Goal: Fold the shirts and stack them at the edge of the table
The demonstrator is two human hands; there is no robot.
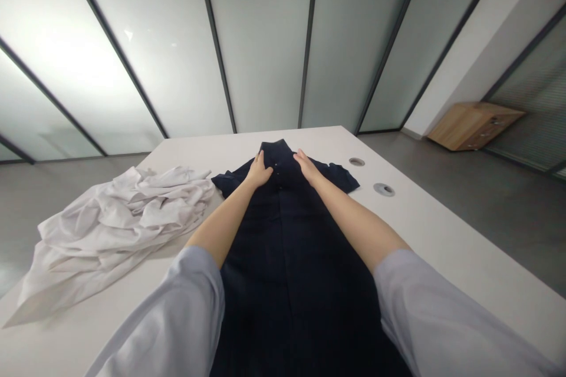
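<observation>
A dark navy shirt (287, 247) lies flat along the white table (442, 235), its collar at the far end and its button placket facing up. My left hand (259, 172) rests flat on the cloth just left of the collar, fingers stretched out. My right hand (306, 166) lies flat on the cloth just right of the collar, fingers together and extended. Neither hand grips the fabric. Both forearms reach out over the shirt's body.
A crumpled heap of white cloth (115, 224) lies on the table's left side. Two round cable grommets (384, 189) sit in the tabletop right of the shirt. Frosted glass walls stand behind. A wooden cabinet (473, 123) is on the floor at far right.
</observation>
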